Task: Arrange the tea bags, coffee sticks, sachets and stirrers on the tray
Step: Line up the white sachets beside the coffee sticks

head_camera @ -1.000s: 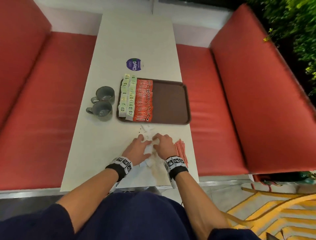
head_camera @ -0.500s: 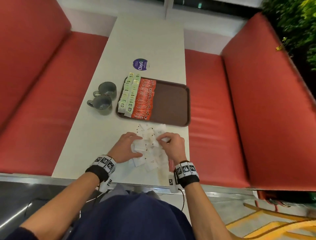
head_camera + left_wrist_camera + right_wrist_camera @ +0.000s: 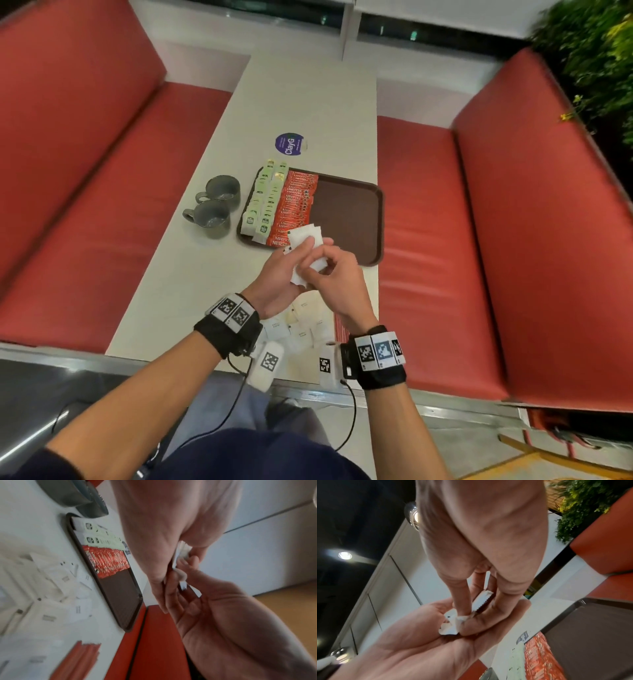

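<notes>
A brown tray [image 3: 349, 219] lies mid-table. On its left part sit rows of green tea bags [image 3: 265, 202] and red coffee sticks [image 3: 296, 209]; its right part is bare. Just above the tray's near edge my left hand [image 3: 301, 253] holds a small stack of white sachets [image 3: 305, 238], thumb on top. My right hand [image 3: 318, 263] pinches the stack's lower end [image 3: 450, 626]. More loose sachets [image 3: 301, 329] lie on the table under my wrists. Red stirrers [image 3: 337, 329] lie beside them at the right edge, partly hidden by my right wrist.
Two grey mugs [image 3: 215, 205] stand left of the tray. A round blue sticker [image 3: 289, 144] is on the table behind it. Red bench seats [image 3: 428, 240] flank the narrow table, whose right edge runs close to the tray and the stirrers.
Both hands have lifted off the sachet pile on the table and risen toward the tray's near edge, now with a gathered stack of sachets between them.
</notes>
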`<state>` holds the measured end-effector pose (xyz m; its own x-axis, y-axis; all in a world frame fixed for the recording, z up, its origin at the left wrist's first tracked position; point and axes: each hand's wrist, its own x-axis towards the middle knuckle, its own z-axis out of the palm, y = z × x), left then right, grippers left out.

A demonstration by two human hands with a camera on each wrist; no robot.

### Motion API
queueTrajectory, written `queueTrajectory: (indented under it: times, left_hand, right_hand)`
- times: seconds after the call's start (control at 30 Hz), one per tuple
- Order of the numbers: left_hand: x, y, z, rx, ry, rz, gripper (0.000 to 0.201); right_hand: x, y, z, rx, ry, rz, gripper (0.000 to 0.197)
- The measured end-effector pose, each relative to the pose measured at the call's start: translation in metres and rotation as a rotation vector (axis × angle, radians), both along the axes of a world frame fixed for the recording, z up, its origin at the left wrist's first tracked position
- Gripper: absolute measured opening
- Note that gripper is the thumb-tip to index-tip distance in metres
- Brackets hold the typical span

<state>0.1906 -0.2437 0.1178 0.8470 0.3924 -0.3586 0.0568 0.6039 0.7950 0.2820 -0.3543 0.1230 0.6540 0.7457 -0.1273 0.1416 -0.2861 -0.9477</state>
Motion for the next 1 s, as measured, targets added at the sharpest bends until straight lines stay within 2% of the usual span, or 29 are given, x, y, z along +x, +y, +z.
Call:
queueTrajectory:
  times: [0.17, 0.3, 0.43, 0.53, 0.6, 0.7, 0.8, 0.9, 1.0]
  left_hand:
    - [0.007, 0.0, 0.009, -0.094, -0.002, 0.076, 0.037]
    - [0.012, 0.006, 0.007, -0.181, -0.031, 0.118, 0.044]
    - [0.017, 0.014, 0.007, -0.235, -0.033, 0.172, 0.036]
    - [0.019, 0.019, 0.012, -0.036, 0.1, 0.141, 0.036]
    - [0.021, 0.023, 0.011, 0.103, 0.12, 0.1, 0.037]
    - [0.023, 0.027, 0.01, 0.221, 0.074, 0.047, 0.035]
    - [0.025, 0.032, 0.008, 0.336, 0.073, -0.017, 0.032]
    - [0.025, 0.042, 0.005, 0.33, 0.045, -0.066, 0.035]
    - [0.027, 0.051, 0.007, 0.172, 0.024, -0.091, 0.043]
  right_hand:
    - [0.005, -0.005, 0.01, -0.023, -0.014, -0.031, 0.038]
    - [0.013, -0.016, 0.025, 0.008, -0.041, -0.061, 0.026]
    - [0.027, -0.021, 0.047, 0.034, -0.019, -0.085, 0.012]
    - [0.04, -0.012, 0.05, -0.002, -0.162, -0.136, 0.012]
    - [0.05, 0.0, 0.047, -0.024, -0.227, -0.133, 0.013]
    - [0.058, 0.02, 0.043, -0.016, -0.191, -0.087, 0.017]
    - [0.064, 0.032, 0.039, 0.006, -0.113, -0.077, 0.013]
    - [0.071, 0.037, 0.031, -0.009, -0.067, -0.046, 0.012]
    - [0.075, 0.041, 0.027, -0.003, -0.049, -0.079, 0.009]
